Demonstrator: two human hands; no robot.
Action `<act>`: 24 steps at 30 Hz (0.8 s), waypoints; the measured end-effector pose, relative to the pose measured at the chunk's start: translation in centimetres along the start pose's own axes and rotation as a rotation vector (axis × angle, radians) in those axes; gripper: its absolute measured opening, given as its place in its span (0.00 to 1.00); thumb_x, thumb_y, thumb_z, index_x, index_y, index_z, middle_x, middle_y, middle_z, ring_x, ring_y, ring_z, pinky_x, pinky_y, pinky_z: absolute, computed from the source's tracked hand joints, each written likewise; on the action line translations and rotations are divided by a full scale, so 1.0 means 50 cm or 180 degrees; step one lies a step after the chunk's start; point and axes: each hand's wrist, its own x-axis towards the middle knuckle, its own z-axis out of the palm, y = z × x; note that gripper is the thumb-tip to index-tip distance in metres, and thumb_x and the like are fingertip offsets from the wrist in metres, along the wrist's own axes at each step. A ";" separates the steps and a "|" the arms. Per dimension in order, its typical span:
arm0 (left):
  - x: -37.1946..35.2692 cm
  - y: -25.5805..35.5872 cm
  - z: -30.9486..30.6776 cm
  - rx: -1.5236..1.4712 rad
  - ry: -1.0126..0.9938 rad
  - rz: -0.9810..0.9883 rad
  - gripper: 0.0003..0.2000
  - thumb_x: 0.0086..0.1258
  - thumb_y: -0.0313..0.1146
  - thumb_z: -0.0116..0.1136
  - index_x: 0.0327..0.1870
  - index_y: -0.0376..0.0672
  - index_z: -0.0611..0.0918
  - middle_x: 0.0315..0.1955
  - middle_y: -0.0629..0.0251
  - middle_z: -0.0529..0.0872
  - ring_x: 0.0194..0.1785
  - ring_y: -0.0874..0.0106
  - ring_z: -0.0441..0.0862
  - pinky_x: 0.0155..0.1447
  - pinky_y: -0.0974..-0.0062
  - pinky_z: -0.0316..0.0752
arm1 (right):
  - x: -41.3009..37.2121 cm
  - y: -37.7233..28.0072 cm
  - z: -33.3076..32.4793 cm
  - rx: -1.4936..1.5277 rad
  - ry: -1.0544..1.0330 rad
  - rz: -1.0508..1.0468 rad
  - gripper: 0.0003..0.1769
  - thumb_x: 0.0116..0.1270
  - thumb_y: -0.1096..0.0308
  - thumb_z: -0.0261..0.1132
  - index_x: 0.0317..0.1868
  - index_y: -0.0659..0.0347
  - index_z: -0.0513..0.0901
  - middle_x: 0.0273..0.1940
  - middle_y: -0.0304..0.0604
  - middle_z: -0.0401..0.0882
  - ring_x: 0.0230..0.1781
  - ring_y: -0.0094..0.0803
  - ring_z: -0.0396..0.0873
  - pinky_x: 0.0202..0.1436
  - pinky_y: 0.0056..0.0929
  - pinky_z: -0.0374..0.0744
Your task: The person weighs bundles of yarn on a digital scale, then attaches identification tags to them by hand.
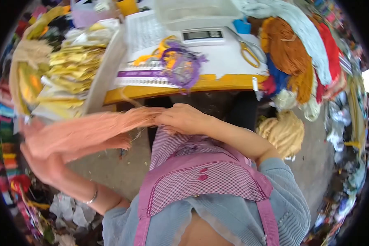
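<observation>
A bundle of salmon-pink yarn [86,133] is stretched between my two hands, in front of the table's near edge. My right hand [186,119] is closed round its narrow end, just above the pink checked apron. My left hand [45,158], smeared by motion, is at the bundle's wide end on the far left; its fingers are partly hidden by the yarn. Beyond the hands, a tangle of purple and orange yarn [180,67] lies on the table beside a digital scale [203,36].
Scissors [248,49] lie right of the scale. Coloured skeins [287,45] hang over the table's right side, with a cream bundle [283,131] below. A tray [104,69] of yellow packets stands at the left. White plastic bags [71,211] are at the lower left.
</observation>
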 end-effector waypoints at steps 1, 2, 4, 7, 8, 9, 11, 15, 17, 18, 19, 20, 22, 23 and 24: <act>-0.027 0.043 -0.043 0.0231 -0.0027 -0.0149 0.28 0.79 0.42 0.33 0.76 0.41 0.52 0.72 0.54 0.60 0.75 0.59 0.53 0.77 0.59 0.44 | -0.025 -0.002 -0.017 0.0153 0.0007 0.0130 0.11 0.60 0.67 0.66 0.44 0.54 0.79 0.43 0.38 0.81 0.47 0.37 0.78 0.46 0.34 0.73; -0.014 0.008 0.032 0.1322 0.2747 0.0607 0.27 0.79 0.40 0.36 0.75 0.41 0.54 0.55 0.56 0.77 0.60 0.64 0.72 0.68 0.63 0.63 | -0.050 -0.005 -0.037 0.0117 0.0006 0.0213 0.11 0.60 0.67 0.66 0.44 0.54 0.79 0.43 0.38 0.81 0.47 0.37 0.78 0.46 0.34 0.73; -0.032 0.008 -0.023 0.0044 0.0773 0.0456 0.26 0.79 0.39 0.39 0.73 0.39 0.57 0.27 0.67 0.74 0.32 0.75 0.73 0.44 0.76 0.70 | -0.094 -0.021 -0.081 0.1232 0.0578 0.0286 0.03 0.61 0.69 0.67 0.34 0.56 0.81 0.36 0.38 0.82 0.46 0.39 0.77 0.48 0.33 0.73; -0.032 -0.016 -0.016 0.0128 0.1645 0.0504 0.17 0.79 0.41 0.40 0.53 0.33 0.72 0.17 0.75 0.61 0.18 0.81 0.57 0.29 0.82 0.58 | -0.148 -0.061 -0.134 0.3619 0.1220 0.1416 0.07 0.59 0.69 0.70 0.29 0.60 0.80 0.29 0.39 0.81 0.43 0.36 0.76 0.53 0.35 0.73; -0.025 -0.030 -0.011 0.0070 0.1420 0.0483 0.16 0.80 0.42 0.40 0.43 0.36 0.73 0.15 0.76 0.60 0.17 0.82 0.55 0.27 0.82 0.56 | -0.154 -0.053 -0.138 0.4714 0.1718 0.0677 0.08 0.64 0.65 0.67 0.32 0.58 0.77 0.26 0.40 0.78 0.39 0.35 0.75 0.55 0.40 0.73; -0.023 -0.037 -0.012 0.0223 0.1435 0.0521 0.17 0.80 0.43 0.40 0.41 0.36 0.73 0.14 0.76 0.59 0.16 0.82 0.54 0.26 0.82 0.55 | -0.159 -0.059 -0.156 0.4801 0.2004 0.0566 0.11 0.69 0.59 0.63 0.33 0.54 0.72 0.21 0.36 0.71 0.31 0.32 0.71 0.45 0.40 0.74; -0.022 -0.039 -0.017 0.0524 0.1595 0.0634 0.18 0.80 0.44 0.39 0.38 0.37 0.74 0.12 0.76 0.59 0.14 0.82 0.53 0.25 0.81 0.54 | -0.186 -0.048 -0.208 0.4968 0.2182 0.0416 0.15 0.69 0.55 0.62 0.33 0.56 0.70 0.22 0.36 0.67 0.26 0.29 0.64 0.31 0.30 0.67; -0.044 -0.014 -0.043 0.0562 0.1737 0.0755 0.16 0.80 0.41 0.41 0.38 0.38 0.74 0.11 0.76 0.58 0.14 0.82 0.52 0.24 0.82 0.53 | -0.234 -0.055 -0.291 0.2015 0.2647 0.1600 0.06 0.65 0.72 0.66 0.33 0.63 0.77 0.26 0.33 0.70 0.29 0.20 0.66 0.32 0.20 0.64; -0.056 -0.001 -0.026 0.0519 0.1718 0.0747 0.14 0.79 0.39 0.42 0.37 0.38 0.74 0.11 0.76 0.58 0.14 0.82 0.52 0.24 0.83 0.54 | -0.246 -0.074 -0.324 0.1014 0.2365 0.1933 0.03 0.62 0.77 0.67 0.32 0.64 0.80 0.27 0.32 0.71 0.28 0.18 0.67 0.32 0.18 0.64; -0.057 0.007 -0.016 0.0480 0.1687 0.0740 0.12 0.79 0.37 0.43 0.36 0.39 0.73 0.10 0.76 0.57 0.14 0.82 0.51 0.24 0.83 0.55 | -0.245 -0.082 -0.338 0.0730 0.2243 0.1857 0.03 0.61 0.79 0.68 0.31 0.65 0.81 0.27 0.32 0.71 0.27 0.18 0.67 0.31 0.18 0.63; -0.053 0.006 0.003 0.0405 0.1693 0.0793 0.09 0.78 0.33 0.44 0.35 0.40 0.73 0.11 0.75 0.58 0.14 0.82 0.52 0.25 0.85 0.56 | -0.230 -0.106 -0.354 0.0387 0.2158 0.1784 0.04 0.58 0.79 0.69 0.30 0.65 0.81 0.25 0.33 0.71 0.26 0.20 0.65 0.31 0.20 0.63; -0.054 0.010 0.011 0.0422 0.1716 0.0797 0.09 0.78 0.33 0.44 0.35 0.40 0.73 0.11 0.75 0.58 0.14 0.82 0.52 0.25 0.85 0.56 | -0.223 -0.123 -0.370 -0.0152 0.2103 0.1591 0.04 0.56 0.79 0.69 0.29 0.66 0.81 0.25 0.33 0.71 0.25 0.21 0.64 0.31 0.21 0.62; -0.059 0.021 0.023 0.1198 0.2008 0.1049 0.09 0.78 0.34 0.44 0.36 0.40 0.73 0.14 0.74 0.61 0.16 0.82 0.56 0.28 0.83 0.58 | -0.200 -0.157 -0.399 -0.0781 0.2219 0.1115 0.05 0.51 0.78 0.70 0.28 0.66 0.82 0.23 0.36 0.71 0.24 0.26 0.62 0.30 0.26 0.60; -0.064 0.027 0.023 0.1221 0.2010 0.1087 0.09 0.78 0.34 0.44 0.36 0.40 0.73 0.14 0.74 0.61 0.16 0.82 0.56 0.28 0.83 0.58 | -0.188 -0.174 -0.416 -0.0963 0.2390 0.0852 0.04 0.50 0.75 0.70 0.28 0.65 0.82 0.23 0.36 0.70 0.26 0.27 0.63 0.31 0.27 0.59; -0.070 0.032 0.019 0.1415 0.2001 0.1218 0.09 0.78 0.34 0.44 0.36 0.40 0.73 0.15 0.73 0.62 0.18 0.81 0.58 0.30 0.81 0.60 | -0.179 -0.189 -0.430 -0.1147 0.2561 0.0586 0.05 0.50 0.73 0.69 0.28 0.64 0.83 0.24 0.36 0.69 0.28 0.29 0.63 0.32 0.29 0.59</act>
